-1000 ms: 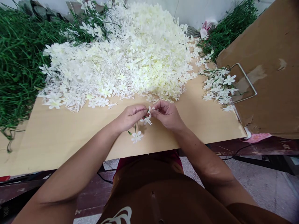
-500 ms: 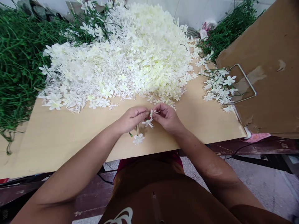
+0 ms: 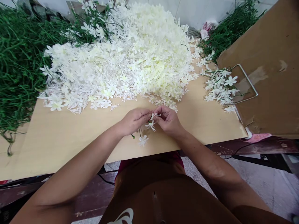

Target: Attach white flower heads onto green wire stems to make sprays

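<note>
My left hand (image 3: 133, 120) and my right hand (image 3: 168, 119) meet over the near edge of a pale wooden table (image 3: 58, 137). Both pinch a small green flower sprig (image 3: 147, 127) with white blossoms; one blossom (image 3: 143, 141) hangs below the hands. My left fingers grip the stem. My right fingertips are closed on a small white flower (image 3: 154, 115) at the sprig's top. Just beyond the hands lies a big heap of loose white plastic flowers (image 3: 123, 59).
Green plastic stems (image 3: 18, 62) are piled at the left, more greenery (image 3: 231, 25) at the back right. A small bunch of finished sprigs (image 3: 219, 87) lies at the right by a cardboard sheet (image 3: 268, 68) with a wire handle (image 3: 247, 84).
Both hands and the sprig have shifted slightly right and nearer to me. The hanging blossom moved with them. The grips look unchanged.
</note>
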Motion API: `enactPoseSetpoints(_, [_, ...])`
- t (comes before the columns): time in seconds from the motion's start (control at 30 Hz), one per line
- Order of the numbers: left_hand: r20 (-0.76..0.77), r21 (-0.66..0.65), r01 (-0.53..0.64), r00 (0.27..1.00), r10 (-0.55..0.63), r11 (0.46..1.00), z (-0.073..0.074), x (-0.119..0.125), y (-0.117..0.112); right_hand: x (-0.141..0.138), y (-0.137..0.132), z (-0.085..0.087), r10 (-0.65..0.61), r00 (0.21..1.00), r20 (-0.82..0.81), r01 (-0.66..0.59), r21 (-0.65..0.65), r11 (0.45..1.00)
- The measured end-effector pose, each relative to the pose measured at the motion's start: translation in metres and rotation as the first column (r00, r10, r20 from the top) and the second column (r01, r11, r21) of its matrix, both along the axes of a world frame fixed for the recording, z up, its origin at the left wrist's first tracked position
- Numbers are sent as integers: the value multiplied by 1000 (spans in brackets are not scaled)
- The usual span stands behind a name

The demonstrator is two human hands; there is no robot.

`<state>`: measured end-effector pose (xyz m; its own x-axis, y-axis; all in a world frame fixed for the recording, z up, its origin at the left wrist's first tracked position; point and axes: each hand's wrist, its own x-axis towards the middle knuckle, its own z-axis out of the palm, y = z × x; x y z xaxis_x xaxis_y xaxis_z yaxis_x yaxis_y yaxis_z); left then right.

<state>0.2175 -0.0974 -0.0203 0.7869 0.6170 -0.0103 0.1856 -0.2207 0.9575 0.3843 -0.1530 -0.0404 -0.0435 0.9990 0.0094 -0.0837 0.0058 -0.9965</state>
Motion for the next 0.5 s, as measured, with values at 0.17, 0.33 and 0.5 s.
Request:
enactPoseSetpoints(0.17, [-18, 63, -4, 1000, 5, 998, -3, 1, -1, -2, 0, -1, -49, 999, -6, 49, -9, 999])
enactPoseSetpoints(0.33, [32, -69, -106, 994, 109, 992, -6, 3, -2, -1, 6, 3, -76, 997, -25, 75, -39, 996])
enactPoseSetpoints(0.5, [115, -218, -144, 978, 172, 965, -6, 5, 0, 2, 9, 7, -47, 985, -168, 37, -61, 997])
